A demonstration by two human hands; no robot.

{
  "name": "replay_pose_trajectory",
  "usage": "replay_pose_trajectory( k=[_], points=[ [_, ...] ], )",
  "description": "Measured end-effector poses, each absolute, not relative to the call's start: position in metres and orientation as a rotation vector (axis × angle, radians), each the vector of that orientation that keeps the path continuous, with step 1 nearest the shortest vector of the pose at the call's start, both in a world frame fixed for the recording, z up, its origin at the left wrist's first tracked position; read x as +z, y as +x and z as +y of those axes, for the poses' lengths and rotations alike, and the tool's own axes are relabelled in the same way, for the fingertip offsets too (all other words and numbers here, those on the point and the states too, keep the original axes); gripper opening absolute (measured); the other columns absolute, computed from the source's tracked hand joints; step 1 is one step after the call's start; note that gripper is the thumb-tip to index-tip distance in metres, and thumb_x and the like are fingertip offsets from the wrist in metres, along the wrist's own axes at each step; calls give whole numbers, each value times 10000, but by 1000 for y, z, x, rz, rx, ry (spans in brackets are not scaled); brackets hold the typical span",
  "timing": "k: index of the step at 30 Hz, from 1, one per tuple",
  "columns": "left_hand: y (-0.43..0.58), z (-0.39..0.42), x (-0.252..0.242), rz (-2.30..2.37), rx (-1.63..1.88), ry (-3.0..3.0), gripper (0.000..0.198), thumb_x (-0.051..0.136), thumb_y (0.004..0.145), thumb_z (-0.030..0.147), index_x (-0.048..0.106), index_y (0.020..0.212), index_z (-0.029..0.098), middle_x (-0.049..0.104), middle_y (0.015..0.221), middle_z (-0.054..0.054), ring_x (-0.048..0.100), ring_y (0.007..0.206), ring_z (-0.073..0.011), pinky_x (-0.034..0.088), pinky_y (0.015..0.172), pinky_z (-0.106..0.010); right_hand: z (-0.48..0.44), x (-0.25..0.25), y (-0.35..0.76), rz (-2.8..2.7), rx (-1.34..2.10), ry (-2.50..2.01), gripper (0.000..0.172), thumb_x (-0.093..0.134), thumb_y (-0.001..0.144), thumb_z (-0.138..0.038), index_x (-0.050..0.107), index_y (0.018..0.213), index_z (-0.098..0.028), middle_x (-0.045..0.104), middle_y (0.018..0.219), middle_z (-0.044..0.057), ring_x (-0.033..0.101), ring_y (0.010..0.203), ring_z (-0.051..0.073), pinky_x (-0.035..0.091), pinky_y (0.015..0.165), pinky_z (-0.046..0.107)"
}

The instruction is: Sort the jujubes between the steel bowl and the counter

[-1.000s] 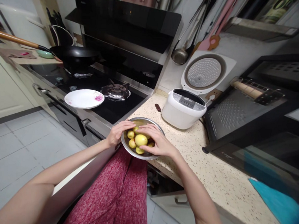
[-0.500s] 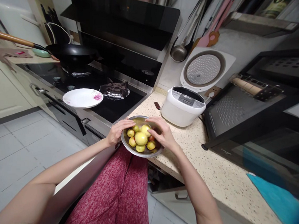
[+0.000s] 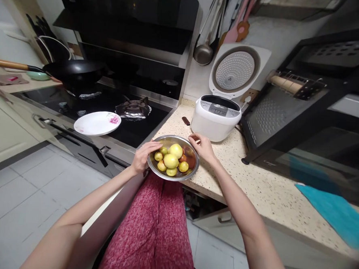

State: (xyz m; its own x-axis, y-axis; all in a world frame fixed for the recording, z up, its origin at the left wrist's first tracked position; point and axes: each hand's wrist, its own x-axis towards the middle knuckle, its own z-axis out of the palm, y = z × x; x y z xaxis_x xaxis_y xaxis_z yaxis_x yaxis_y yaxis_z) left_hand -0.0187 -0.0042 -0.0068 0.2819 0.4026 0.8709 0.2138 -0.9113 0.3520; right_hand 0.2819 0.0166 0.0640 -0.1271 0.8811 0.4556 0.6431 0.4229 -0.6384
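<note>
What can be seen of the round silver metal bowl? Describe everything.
The round silver metal bowl looks shiny, with a narrow rim and sloping walls. It sits mouth up at the front edge of the speckled beige counter, holding round yellow-green and reddish fruits. The left hand lies over the rim's left side; the right hand is at its far right side, contact unclear.

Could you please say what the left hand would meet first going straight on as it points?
The left hand would probably meet the small green fruit just ahead in the metal bowl, though depth is unclear.
</note>
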Motion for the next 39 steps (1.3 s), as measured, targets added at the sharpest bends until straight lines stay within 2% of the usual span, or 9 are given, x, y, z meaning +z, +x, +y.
replay_pose_trajectory(
  k=[6, 8, 13, 16, 19, 23, 27, 33, 39],
  points=[
    [-18, -3, -7, 535, 1711, 2370, 657, 176, 1112, 501, 698, 1343, 177, 747, 1293, -141, 685, 1265, -271, 493, 1174, -541, -17, 56, 290, -1678, 481, -1390, 359, 600, 916, -510, 691, 835, -172, 737, 811, 74, 643, 747, 207, 468, 698, 304],
    [-17, -3, -8, 536, 1698, 2360, 629, 189, 1115, 481, 691, 1355, 187, 740, 1310, -132, 677, 1278, -264, 477, 1194, -537, -34, 53, 290, -1631, 624, -1415, 437, 603, 907, -584, 639, 745, -179, 664, 700, 40, 585, 669, 178, 420, 623, 280],
    [-16, -4, -4, 610, 1593, 2317, 597, 187, 1119, 450, 644, 1421, 211, 696, 1399, -104, 627, 1351, -249, 434, 1241, -519, -58, 49, 281, -1419, 1116, -1401, 534, 691, 786, -698, 608, 708, -177, 562, 590, -11, 452, 525, 117, 309, 514, 248],
    [-12, -5, 6, 705, 1430, 2310, 576, 202, 1119, 456, 567, 1502, 227, 632, 1494, -92, 564, 1430, -248, 409, 1264, -509, -50, 54, 277, -1303, 1072, -1437, 529, 756, 659, -679, 573, 607, -185, 531, 518, -14, 410, 488, 105, 276, 497, 248],
    [-1, -8, 20, 750, 1218, 2339, 558, 272, 1111, 485, 460, 1581, 249, 529, 1600, -77, 479, 1509, -250, 336, 1314, -501, -38, 66, 281, -1260, 959, -1450, 465, 765, 590, -618, 600, 588, -183, 583, 536, 9, 442, 510, 116, 299, 502, 249],
    [24, -12, 36, 758, 1034, 2315, 627, 342, 1091, 536, 317, 1645, 246, 382, 1693, -101, 370, 1579, -273, 219, 1355, -520, -28, 87, 291, -1260, 858, -1453, 364, 720, 593, -532, 594, 569, -192, 581, 518, 4, 449, 510, 120, 318, 489, 243],
    [51, -7, 39, 821, 985, 2230, 777, 470, 1032, 616, 215, 1664, 242, 275, 1732, -145, 230, 1629, -342, 82, 1338, -647, -25, 105, 298, -1275, 770, -1488, 336, 679, 615, -455, 472, 487, -223, 459, 425, -32, 381, 437, 99, 287, 431, 234],
    [79, 7, 31, 644, 1129, 2102, 978, 698, 892, 631, 242, 1641, 200, 318, 1674, -203, 321, 1577, -367, 258, 1321, -574, -15, 125, 298, -1334, 662, -1541, 306, 626, 658, -352, 416, 469, -235, 413, 409, -44, 341, 404, 87, 284, 401, 227],
    [83, 16, 27, 626, 1218, 1927, 1111, 899, 724, 504, 301, 1617, 221, 372, 1608, -193, 384, 1525, -393, 297, 1297, -593, -1, 141, 289, -1429, 583, -1602, 294, 610, 674, -308, 390, 491, -240, 393, 415, -47, 332, 421, 89, 263, 408, 223]
  ],
)
